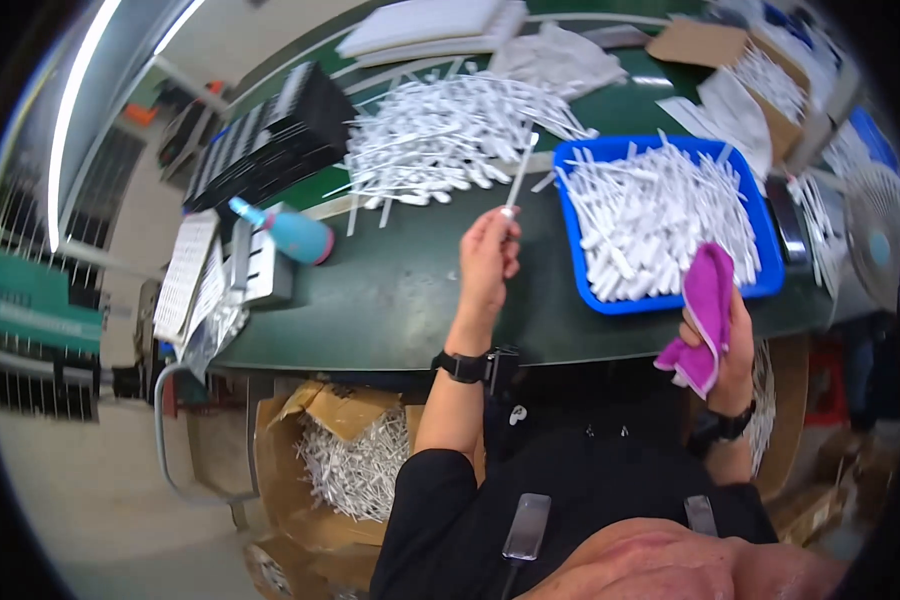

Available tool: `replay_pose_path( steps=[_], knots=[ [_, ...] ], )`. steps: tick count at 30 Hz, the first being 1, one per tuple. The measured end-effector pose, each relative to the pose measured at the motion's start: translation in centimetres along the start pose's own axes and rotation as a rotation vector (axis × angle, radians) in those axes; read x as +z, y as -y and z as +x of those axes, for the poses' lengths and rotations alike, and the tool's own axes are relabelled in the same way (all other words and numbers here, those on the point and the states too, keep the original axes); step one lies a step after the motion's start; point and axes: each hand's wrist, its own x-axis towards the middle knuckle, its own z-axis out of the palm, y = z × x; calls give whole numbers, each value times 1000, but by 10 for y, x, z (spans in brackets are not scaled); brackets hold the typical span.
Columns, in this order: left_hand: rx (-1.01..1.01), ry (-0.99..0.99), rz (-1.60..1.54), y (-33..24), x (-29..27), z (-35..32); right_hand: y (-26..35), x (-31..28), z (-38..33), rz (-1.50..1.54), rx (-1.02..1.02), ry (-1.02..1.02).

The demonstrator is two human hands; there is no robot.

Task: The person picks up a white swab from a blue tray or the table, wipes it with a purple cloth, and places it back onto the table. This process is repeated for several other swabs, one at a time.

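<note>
Right hand [732, 345]: palm and fingers largely covered by the magenta cloth [705, 315] bunched in it; grip form not discernible.
Left hand [488, 262]: fingertips hide the lower end of the thin white stick [519, 175].
Blue tray [670, 300]: floor hidden under white plastic pieces; near rim partly covered by the cloth.
Cardboard box [345, 440] under the table: upper part hidden by the green table [390, 300] edge.
Small fan [878, 245]: bent and cropped at the right rim.
Far-end items: blurred, kind undeterminable.
</note>
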Motion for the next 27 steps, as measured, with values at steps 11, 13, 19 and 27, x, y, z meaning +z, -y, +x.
replay_pose_path(
  steps=[11, 13, 19, 27],
  knots=[
    [-89, 298, 110, 14, 72, -48, 8, -13, -6, 71, -216, -23],
    [-158, 374, 160, 23, 81, -64, 6, -2, 2, 3, -320, -89],
    [-437, 705, 372, 47, 104, -99, 6, -22, 28, -106, -382, 252],
    [260, 646, 608, 91, 112, -98, -15, -1, 5, -436, -430, -74]
  ],
)
